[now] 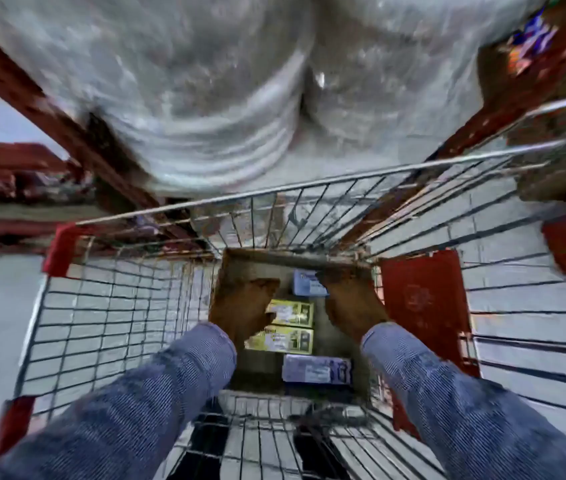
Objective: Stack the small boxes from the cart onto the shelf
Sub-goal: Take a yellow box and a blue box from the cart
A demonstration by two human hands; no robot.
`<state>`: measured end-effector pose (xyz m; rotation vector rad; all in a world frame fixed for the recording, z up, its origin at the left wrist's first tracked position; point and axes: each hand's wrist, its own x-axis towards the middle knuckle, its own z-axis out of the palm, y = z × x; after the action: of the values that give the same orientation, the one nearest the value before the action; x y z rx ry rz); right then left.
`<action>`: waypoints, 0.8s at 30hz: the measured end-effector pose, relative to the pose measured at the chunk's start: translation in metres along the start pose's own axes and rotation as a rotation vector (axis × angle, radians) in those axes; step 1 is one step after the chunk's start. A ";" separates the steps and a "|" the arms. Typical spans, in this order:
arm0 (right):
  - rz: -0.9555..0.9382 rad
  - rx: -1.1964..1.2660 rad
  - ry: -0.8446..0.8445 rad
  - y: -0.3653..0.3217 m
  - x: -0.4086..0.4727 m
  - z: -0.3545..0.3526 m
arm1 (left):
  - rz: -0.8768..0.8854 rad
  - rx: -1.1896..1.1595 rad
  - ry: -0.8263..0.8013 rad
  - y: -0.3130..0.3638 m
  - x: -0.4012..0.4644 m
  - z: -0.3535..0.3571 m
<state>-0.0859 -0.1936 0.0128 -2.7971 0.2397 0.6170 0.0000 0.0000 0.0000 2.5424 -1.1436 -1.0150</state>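
Observation:
Both my arms reach down into a wire shopping cart. At its bottom stands an open cardboard carton holding small boxes. Two yellow boxes lie in the middle, a blue box lies nearest me, and another blue box lies at the far end. My left hand is down in the carton with its fingers curled at the left end of the upper yellow box. My right hand is closed around the right edge of the far blue box. The image is blurred.
A large grey plastic-wrapped bulk fills the view beyond the cart. Red shelf uprights slant at left and right. Red corner guards and a red panel sit on the cart. Grey floor lies to the left.

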 end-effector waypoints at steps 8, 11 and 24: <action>-0.133 -0.242 0.036 0.011 0.032 0.044 | 0.021 -0.056 -0.149 -0.033 0.033 0.031; -0.108 -0.243 0.054 0.009 0.036 0.051 | 0.038 -0.051 -0.218 -0.040 0.038 0.031; -0.029 0.015 0.025 0.003 0.016 0.009 | 0.217 0.154 -0.069 -0.027 -0.014 -0.037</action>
<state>-0.0762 -0.1957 -0.0028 -2.7905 0.2077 0.5709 0.0335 0.0243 0.0244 2.4417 -1.5328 -1.0021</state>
